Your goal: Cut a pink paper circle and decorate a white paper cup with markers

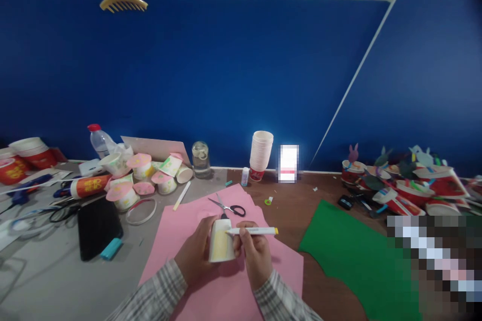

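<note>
My left hand (pixel 196 253) is wrapped round a white paper cup (pixel 220 242) that lies on its side, partly coloured pale yellow. My right hand (pixel 254 255) pinches a white marker (pixel 253 231) with a yellow end cap, its tip touching the cup's side. Both hands hover over a pink paper sheet (pixel 196 220) on the table. Black-handled scissors (pixel 228 207) lie on the pink sheet just beyond the cup.
A green sheet (pixel 350 251) lies to the right. Decorated pink-topped cups (pixel 141 180), a glue tube (pixel 88 185), a black phone (pixel 98 226), a tape ring (pixel 141 210) and a bottle (pixel 100 141) crowd the left. A stack of cups (pixel 261 153) and a jar (pixel 201 159) stand by the blue wall. Red cups (pixel 406 185) pile at right.
</note>
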Motion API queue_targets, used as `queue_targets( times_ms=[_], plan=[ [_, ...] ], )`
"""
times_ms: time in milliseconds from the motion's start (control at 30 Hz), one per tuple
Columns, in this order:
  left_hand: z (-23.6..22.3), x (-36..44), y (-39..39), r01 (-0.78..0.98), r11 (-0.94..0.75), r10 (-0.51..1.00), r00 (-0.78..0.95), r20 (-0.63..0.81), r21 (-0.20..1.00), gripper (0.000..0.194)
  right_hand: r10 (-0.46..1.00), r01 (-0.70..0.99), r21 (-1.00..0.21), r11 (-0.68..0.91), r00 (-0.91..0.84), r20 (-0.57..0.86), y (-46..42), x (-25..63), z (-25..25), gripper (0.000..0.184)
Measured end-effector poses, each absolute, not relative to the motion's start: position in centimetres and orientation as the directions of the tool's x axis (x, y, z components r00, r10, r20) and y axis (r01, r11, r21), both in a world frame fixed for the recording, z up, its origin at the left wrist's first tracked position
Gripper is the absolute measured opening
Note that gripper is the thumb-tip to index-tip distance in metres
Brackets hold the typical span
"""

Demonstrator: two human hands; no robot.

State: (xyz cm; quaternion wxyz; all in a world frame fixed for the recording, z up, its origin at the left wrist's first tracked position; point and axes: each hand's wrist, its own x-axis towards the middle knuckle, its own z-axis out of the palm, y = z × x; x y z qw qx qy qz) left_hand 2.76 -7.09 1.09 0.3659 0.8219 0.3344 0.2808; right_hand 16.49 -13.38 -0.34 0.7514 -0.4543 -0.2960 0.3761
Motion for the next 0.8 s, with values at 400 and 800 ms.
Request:
queue_targets(
  times_ms=[400,800],
  plan=[
    [1.28,2.83,-7.18,0.34,-0.509,0.757,0.615,0.222,0.791,0.068,0.837,-0.299,-0.905,0.303,0.537,0.103,-13.41,16.3,-0.25,0.032],
    [0.49,2.63,-6.75,0.342,-0.534,0.739,0.633,0.23,0.774,0.07,0.831,-0.304,-0.909,0.285,0.55,0.077,-13.32,16.26,-0.48,0.032]
  ],
)
